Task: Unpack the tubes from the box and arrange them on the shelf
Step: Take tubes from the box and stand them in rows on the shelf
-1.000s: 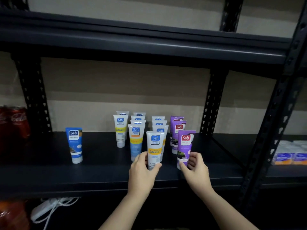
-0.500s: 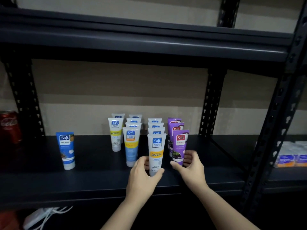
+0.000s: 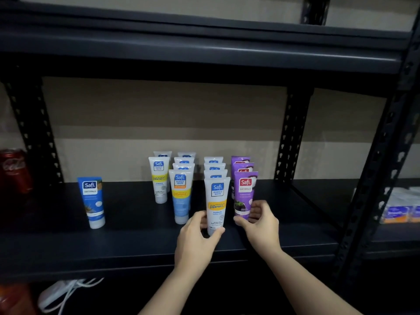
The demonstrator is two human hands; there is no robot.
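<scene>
Left hand (image 3: pixel 197 237) grasps the upright white Vitamin C tube (image 3: pixel 216 204) at its base; right hand (image 3: pixel 259 220) grasps the upright purple tube (image 3: pixel 244 194) just beside it, both front of their rows on the shelf (image 3: pixel 136 244).

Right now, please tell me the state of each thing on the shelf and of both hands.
White Vitamin C tube: upright on its cap, front of its row, left hand gripping its base.
Purple Naturals tube: upright, front of the purple row, right hand closed around its base.
Blue Naturals tube: upright, leaning slightly, alone at left.
Cola can: upright, at the left edge.
</scene>
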